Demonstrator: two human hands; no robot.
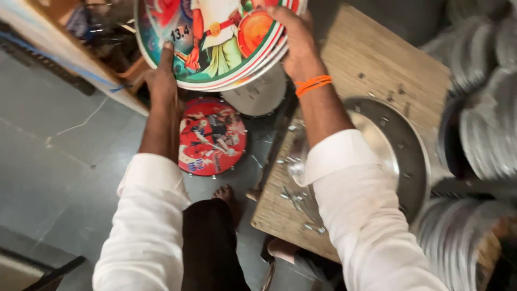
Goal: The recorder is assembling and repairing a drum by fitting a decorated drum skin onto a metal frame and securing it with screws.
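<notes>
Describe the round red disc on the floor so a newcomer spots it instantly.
Start at the wooden board on the right, then drop left to the grey floor. The red disc lies flat there, below the printed stack both hands hold. Unlike the bare metal disc, it carries colourful figures.

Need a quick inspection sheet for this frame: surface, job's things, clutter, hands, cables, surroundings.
Surface: worn wooden board used as a bench, over a grey concrete floor.
Job's things: stack of round printed colourful discs, held up between both hands.
Clutter: small metal screws scattered on the board; shallow round metal pan lying on it; red printed round disc on the floor.
Hands: left hand grips the stack's left edge; right hand grips its right edge, orange thread band on that wrist.
Cables: nothing seen.
Surroundings: stacks of silvery metal discs at right; person's bare foot on the floor.
</notes>
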